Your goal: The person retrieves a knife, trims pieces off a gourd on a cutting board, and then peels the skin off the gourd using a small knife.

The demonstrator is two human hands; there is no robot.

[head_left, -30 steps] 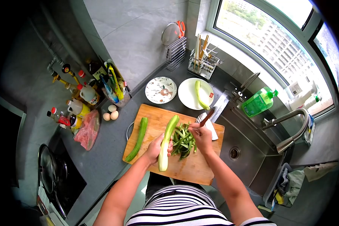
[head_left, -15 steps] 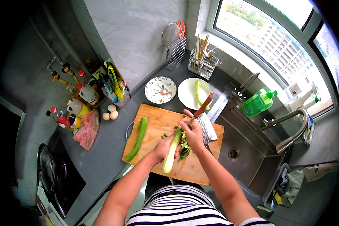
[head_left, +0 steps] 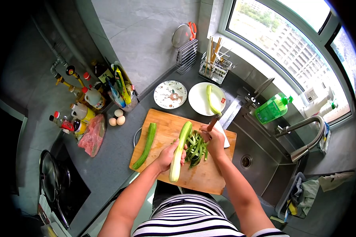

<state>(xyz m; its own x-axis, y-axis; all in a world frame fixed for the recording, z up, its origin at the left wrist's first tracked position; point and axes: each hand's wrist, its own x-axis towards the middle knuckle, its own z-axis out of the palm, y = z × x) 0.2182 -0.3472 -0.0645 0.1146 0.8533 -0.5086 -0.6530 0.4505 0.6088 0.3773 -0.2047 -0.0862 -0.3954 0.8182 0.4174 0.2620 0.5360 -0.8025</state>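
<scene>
My left hand (head_left: 171, 155) is wrapped round the middle of a partly peeled long green gourd (head_left: 181, 143), pale at its near end and greener at the far end. My right hand (head_left: 214, 141) is closed on a brown-handled tool (head_left: 214, 121); its working end is hidden. Green peel strips (head_left: 196, 147) lie heaped on the wooden cutting board (head_left: 162, 117) between my hands. An unpeeled gourd (head_left: 146, 146) rests at the board's left. Beside my right hand, a pale blade (head_left: 226, 139) shows in part.
A white plate (head_left: 197, 103) bears a peeled gourd (head_left: 210, 96) behind the board, next to a patterned plate (head_left: 170, 94). Eggs (head_left: 116, 117), a pink bag (head_left: 92, 136) and bottles stand left. Right are the sink (head_left: 261, 158) and green soap bottle (head_left: 272, 110).
My right hand has drawn away from the gourd, down and to the right, with the tool in it. More of the gourd's far end and the peel heap now shows.
</scene>
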